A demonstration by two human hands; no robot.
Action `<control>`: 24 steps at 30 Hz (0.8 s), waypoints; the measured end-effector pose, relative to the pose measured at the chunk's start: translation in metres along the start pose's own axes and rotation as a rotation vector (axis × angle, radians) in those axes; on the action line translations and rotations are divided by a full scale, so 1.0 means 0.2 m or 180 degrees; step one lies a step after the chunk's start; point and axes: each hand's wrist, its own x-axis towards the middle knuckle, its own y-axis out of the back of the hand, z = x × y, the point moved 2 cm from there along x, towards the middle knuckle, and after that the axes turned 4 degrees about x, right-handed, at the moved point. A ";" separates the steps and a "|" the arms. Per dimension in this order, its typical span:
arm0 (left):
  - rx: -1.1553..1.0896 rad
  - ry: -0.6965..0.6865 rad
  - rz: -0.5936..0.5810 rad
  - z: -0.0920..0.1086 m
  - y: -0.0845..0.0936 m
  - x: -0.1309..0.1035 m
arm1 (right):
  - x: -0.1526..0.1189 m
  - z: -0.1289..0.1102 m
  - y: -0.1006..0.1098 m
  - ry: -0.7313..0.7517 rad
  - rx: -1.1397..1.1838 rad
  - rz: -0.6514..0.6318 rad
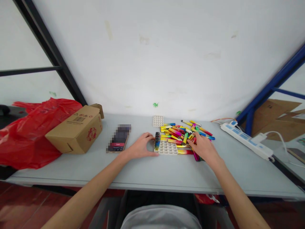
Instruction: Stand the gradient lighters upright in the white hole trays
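Note:
My left hand (141, 147) curves round the left end of a white holed tray (168, 148), thumb at the front corner and fingers at the back, steadying it. Several slim, shiny tubes with black tops (157, 140) stand upright in a row in the tray's left column. My right hand (202, 147) is in a loose pile of shiny multicoloured tubes (176, 131), which lie at many angles. Its thumb and fingers close on a yellow metallic tube (191, 136), partly hidden by the fingers.
Behind lies a second white holed tray (158, 121). To the left are a phone (120, 136), a cardboard box (77, 128) and a red plastic bag (40, 127). On the right, a white power strip (246, 140) with cables lies near a blue frame post (249, 122).

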 end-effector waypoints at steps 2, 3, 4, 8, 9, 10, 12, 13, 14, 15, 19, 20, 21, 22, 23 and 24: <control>-0.0009 -0.0008 0.0006 0.00 0.00 0.00 | 0.04 0.00 0.02 -0.0106 0.0028 -0.0189; -0.0009 -0.0009 0.0011 0.00 0.00 0.00 | 0.05 0.00 0.02 -0.0151 0.0029 -0.0259; -0.0005 -0.0010 0.0012 0.00 0.00 0.00 | 0.07 0.01 0.02 -0.0189 0.0018 -0.0305; 0.0038 -0.0044 0.0004 -0.01 0.00 0.00 | 0.13 0.03 0.03 -0.0375 -0.0067 -0.0305; 0.0043 -0.0052 0.0008 -0.01 0.00 0.00 | 0.15 0.03 0.04 -0.0383 -0.0066 -0.0291; 0.0045 -0.0056 0.0013 -0.01 0.00 0.00 | 0.16 0.03 0.04 -0.0372 -0.0052 -0.0277; 0.0040 -0.0056 0.0025 -0.01 -0.01 0.00 | 0.18 0.04 0.06 -0.0265 0.0026 -0.0200; 0.0038 -0.0052 0.0030 0.00 -0.01 0.00 | 0.19 0.04 0.07 -0.0178 0.0107 -0.0129; 0.0039 -0.0044 0.0030 0.00 -0.01 0.00 | 0.20 0.05 0.08 -0.0106 0.0240 -0.0049; 0.0041 -0.0035 0.0029 0.00 0.00 0.00 | 0.20 0.05 0.09 -0.0070 0.0442 0.0018; 0.0016 -0.0023 0.0026 0.00 0.00 0.00 | 0.19 0.00 0.10 -0.0189 0.2207 -0.0110; 0.0004 -0.0027 0.0022 0.00 0.00 0.00 | 0.18 -0.03 0.10 -0.0173 0.2827 -0.0217; -0.0004 -0.0033 0.0022 0.00 0.00 0.00 | 0.16 -0.08 0.10 -0.0126 0.3438 -0.0308; -0.0008 -0.0039 0.0025 0.00 0.00 0.00 | 0.15 -0.13 0.10 -0.0066 0.3992 -0.0379; -0.0008 -0.0045 0.0031 -0.01 -0.01 0.00 | 0.14 -0.18 0.11 -0.0022 0.4447 -0.0425; -0.0004 -0.0052 0.0033 -0.01 -0.01 0.00 | 0.13 -0.23 0.10 -0.0010 0.4790 -0.0454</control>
